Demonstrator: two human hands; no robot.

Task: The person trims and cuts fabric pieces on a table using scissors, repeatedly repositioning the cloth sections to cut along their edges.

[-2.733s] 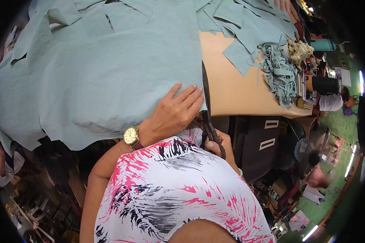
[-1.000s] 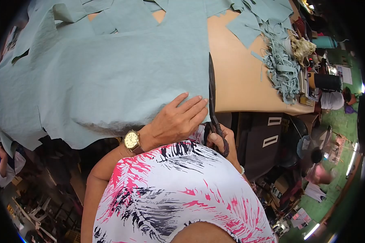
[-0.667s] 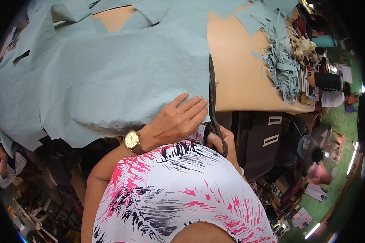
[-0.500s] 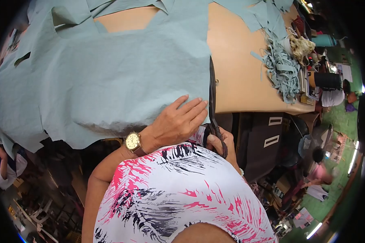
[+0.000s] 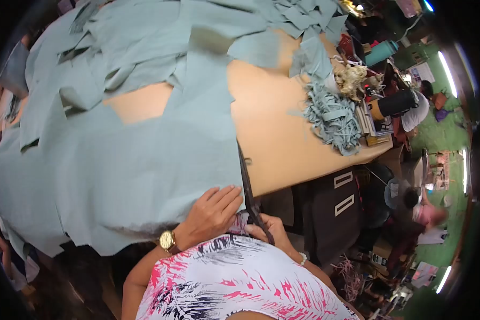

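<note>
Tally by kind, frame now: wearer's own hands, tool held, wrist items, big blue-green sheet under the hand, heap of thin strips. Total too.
Hands: 2 (left hand, right hand)
Held tool: 1 (scissors)
Wrist items: 2 (watch, bracelet)
Big sheet: 1 (blue-green sheet)
Strip heap: 1 (heap of thin strips)
Total: 7

i see a teal bottle (image 5: 381, 52) near a black container (image 5: 398, 102) and, farther off, a person in pink (image 5: 430, 215) and tube lamps (image 5: 447, 73).
</note>
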